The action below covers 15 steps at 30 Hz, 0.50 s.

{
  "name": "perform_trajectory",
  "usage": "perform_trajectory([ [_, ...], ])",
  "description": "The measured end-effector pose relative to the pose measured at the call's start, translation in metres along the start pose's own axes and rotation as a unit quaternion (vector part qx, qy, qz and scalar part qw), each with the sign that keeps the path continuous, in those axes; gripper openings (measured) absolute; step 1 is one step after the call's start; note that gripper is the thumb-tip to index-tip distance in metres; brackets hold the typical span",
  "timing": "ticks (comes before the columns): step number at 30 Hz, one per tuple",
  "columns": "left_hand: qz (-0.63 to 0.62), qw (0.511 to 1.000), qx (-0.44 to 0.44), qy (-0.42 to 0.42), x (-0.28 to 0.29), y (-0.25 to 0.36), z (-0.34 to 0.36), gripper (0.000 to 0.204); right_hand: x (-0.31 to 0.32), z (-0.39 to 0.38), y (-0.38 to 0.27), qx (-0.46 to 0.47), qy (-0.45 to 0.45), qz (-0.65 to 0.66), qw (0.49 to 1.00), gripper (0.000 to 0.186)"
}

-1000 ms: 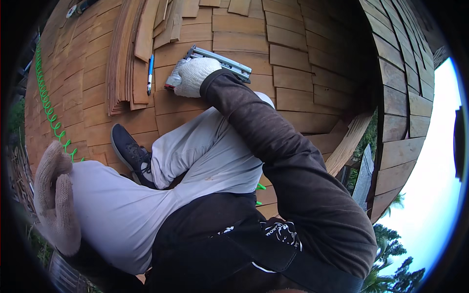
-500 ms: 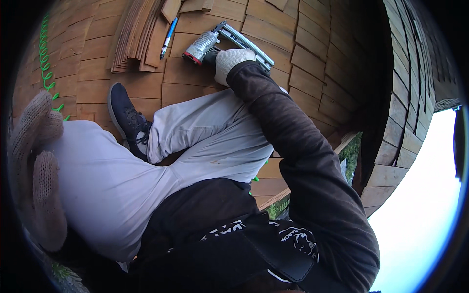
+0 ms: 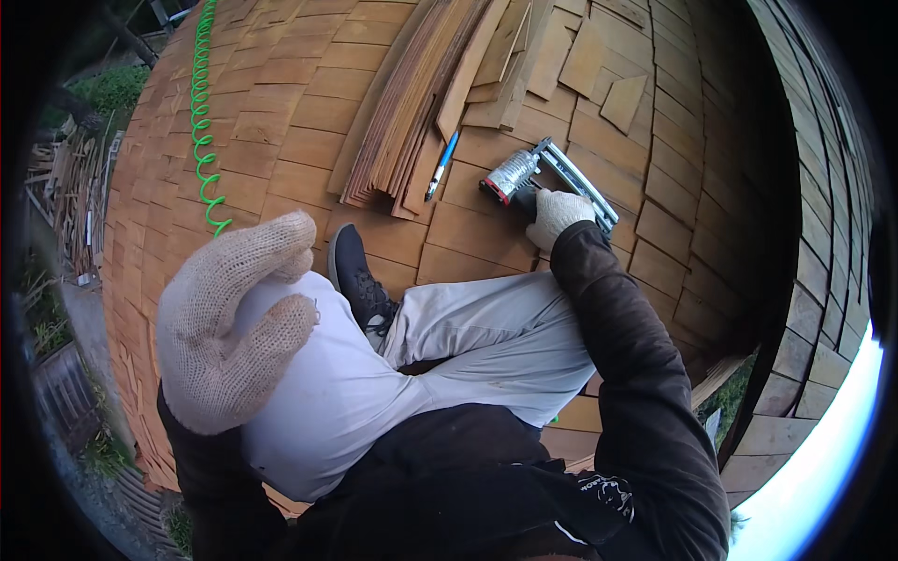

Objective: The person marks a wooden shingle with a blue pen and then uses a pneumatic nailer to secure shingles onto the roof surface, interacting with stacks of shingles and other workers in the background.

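Observation:
My right hand [image 3: 559, 220], in a whitish knit glove, is wrapped round the handle of a pneumatic nail gun [image 3: 514, 176]. The gun lies on the wooden shingles, its silver body wound with shiny tape and its long magazine slanting along the far side of my hand. Above my bent left knee my left hand [image 3: 234, 323], in a beige knit glove, is raised with fingers curved and thumb apart. Nothing shows in the gap between them. A blue and white pen [image 3: 442, 166] lies left of the gun, beside a stack of long thin wooden shingles [image 3: 412, 107].
More loose shingles [image 3: 585, 56] lie beyond the gun. A green coiled air hose [image 3: 199, 122] runs down the left side of the shingled roof [image 3: 267, 122]. A shingled wall or roof slope [image 3: 795, 309] curves along the right. Ground with a woodpile [image 3: 79, 201] lies below the left edge.
My view has turned left, so the scene sits farther right and lower. My left hand has come inward over the knee. My right hand still grips the nail gun.

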<state>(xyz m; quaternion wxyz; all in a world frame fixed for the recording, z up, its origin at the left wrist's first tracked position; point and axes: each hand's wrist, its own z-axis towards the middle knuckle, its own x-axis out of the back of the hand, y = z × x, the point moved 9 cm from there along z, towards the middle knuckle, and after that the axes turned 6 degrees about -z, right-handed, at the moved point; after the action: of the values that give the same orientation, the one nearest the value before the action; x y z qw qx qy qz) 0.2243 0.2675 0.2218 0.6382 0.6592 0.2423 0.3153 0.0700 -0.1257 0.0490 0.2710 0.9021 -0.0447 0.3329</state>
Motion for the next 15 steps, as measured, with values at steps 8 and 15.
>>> perform_trajectory([
  [8, 0.208, 0.954, 0.117, -0.179, -0.035, -0.021, 0.086, 0.04, 0.029, -0.007, 0.01, -0.013, 0.028, 0.087, 0.996, 0.038],
  [15, 0.478, 0.811, 0.101, -0.321, -0.123, -0.101, 0.246, 0.054, 0.072, -0.021, 0.009, 0.034, 0.165, 0.215, 0.962, 0.041],
])
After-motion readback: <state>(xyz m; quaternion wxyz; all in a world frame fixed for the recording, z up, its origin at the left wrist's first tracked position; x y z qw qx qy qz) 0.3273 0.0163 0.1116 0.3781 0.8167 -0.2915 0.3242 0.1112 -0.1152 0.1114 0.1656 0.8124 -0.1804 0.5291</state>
